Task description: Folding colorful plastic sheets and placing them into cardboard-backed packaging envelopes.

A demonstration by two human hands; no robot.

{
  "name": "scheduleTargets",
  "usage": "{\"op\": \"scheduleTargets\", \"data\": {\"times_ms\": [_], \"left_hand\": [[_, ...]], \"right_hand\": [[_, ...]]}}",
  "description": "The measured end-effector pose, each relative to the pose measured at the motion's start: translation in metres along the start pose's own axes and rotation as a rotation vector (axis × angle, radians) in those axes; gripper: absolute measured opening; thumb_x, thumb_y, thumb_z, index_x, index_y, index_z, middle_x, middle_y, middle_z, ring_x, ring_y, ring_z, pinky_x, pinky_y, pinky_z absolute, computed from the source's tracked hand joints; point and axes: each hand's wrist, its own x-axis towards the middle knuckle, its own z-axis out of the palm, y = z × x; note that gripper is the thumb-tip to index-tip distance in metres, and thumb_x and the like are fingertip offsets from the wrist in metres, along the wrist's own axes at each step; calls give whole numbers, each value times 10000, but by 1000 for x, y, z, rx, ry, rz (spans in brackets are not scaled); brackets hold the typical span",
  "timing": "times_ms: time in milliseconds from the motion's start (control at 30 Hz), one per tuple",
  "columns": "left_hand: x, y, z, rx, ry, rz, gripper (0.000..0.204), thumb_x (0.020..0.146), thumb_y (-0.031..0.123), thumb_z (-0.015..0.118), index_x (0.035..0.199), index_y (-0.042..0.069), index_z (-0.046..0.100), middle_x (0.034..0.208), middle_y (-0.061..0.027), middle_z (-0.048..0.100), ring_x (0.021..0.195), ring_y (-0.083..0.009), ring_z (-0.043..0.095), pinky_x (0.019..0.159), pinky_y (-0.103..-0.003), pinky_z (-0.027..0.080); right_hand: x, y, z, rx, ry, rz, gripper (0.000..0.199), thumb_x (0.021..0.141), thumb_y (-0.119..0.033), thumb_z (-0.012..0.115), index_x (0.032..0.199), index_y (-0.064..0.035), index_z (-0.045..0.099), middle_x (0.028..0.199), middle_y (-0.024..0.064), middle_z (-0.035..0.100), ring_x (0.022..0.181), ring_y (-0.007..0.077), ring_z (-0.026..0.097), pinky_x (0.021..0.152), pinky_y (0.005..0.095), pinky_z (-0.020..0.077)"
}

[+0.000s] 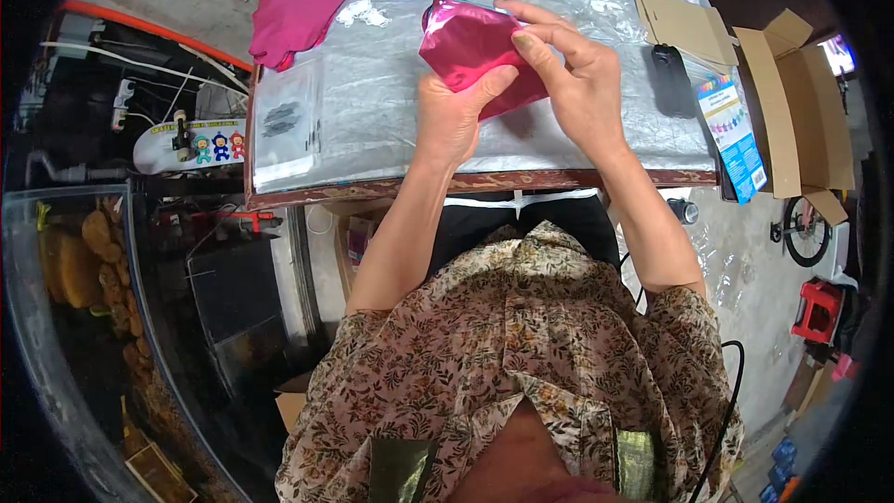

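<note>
Both hands clamped on the magenta pouch (470, 54) above the table (372, 121) — left hand (453, 112) gripping from beneath to steady it, right hand (573, 74) pinching its upper edge — with the pink glove (298, 11) lying well apart.

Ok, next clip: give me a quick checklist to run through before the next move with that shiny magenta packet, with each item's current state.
1. Left hand has the magenta packet: ok, it supports the lower edge, thumb on the face.
2. Right hand has it too: ok, fingers pinch the upper right part.
3. Packet off the table: ok, it looks lifted above the silvery cover.
4. Packet open or sealed: cannot tell.
5. Bare surface under the hands: ok, nothing lies directly beneath.
6. Neighbours apart: ok, the pink glove pile and black device lie off to the sides.
</note>
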Motion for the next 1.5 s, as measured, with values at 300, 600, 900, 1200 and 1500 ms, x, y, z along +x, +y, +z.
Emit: {"op": "scheduleTargets", "data": {"times_ms": [300, 600, 900, 1200, 1500], "left_hand": [[2, 2, -5, -62, 37, -97, 285, 877, 6, 741, 1155, 27, 682, 1129, -77, 709, 1016, -164, 677, 922, -335, 551], [7, 3, -10, -200, 72, -120, 246, 916, 100, 729, 1146, 40, 665, 1106, -66, 707, 996, -176, 682, 927, -364, 551], [13, 1, -20, -344, 146, -132, 261, 938, 222, 727, 1133, 58, 668, 1064, -40, 705, 1016, -161, 666, 926, -360, 540], [12, -4, -18, -170, 171, -145, 221, 912, 171, 757, 1087, 48, 703, 1050, -57, 718, 970, -129, 672, 885, -318, 544], [7, 5, -9, -26, 59, -241, 234, 893, 146, 770, 1082, 17, 722, 1026, -84, 739, 896, -130, 697, 799, -291, 568]], "right_hand": [[-3, 9, 2, -81, 24, 144, 183, 941, -123, 701, 1038, 32, 714, 1068, 97, 730, 936, 120, 662, 807, 266, 539], [-39, 9, 2, 97, 15, 418, 201, 952, -137, 702, 1048, 39, 691, 869, 62, 719, 707, 94, 655, 650, 234, 529], [-48, 18, 0, 117, -21, 455, 179, 962, -131, 685, 1025, 36, 704, 859, 63, 721, 721, 105, 666, 642, 241, 532], [-26, 13, -11, -56, -125, 533, 191, 953, -135, 695, 997, 49, 716, 785, 44, 690, 660, 78, 597, 578, 226, 474], [-6, 31, -14, 242, -38, 488, 169, 923, -114, 727, 1008, 32, 716, 773, 32, 659, 626, 86, 557, 551, 222, 427]]}}
